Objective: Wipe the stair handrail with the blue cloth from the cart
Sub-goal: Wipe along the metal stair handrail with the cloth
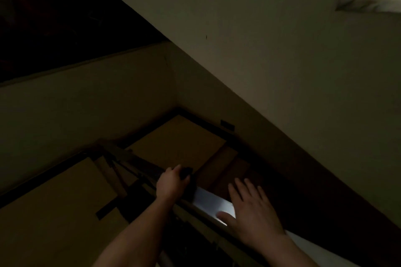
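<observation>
The left hand point(172, 181) grips the cloth point(186, 173), dark in this light, on the handrail point(206, 200), which runs away downstairs toward the upper left. The right hand point(249, 208), fingers spread flat, is over the rail nearer the body; the next stroke likely follows that axis, away from the body

no readable text anywhere
</observation>
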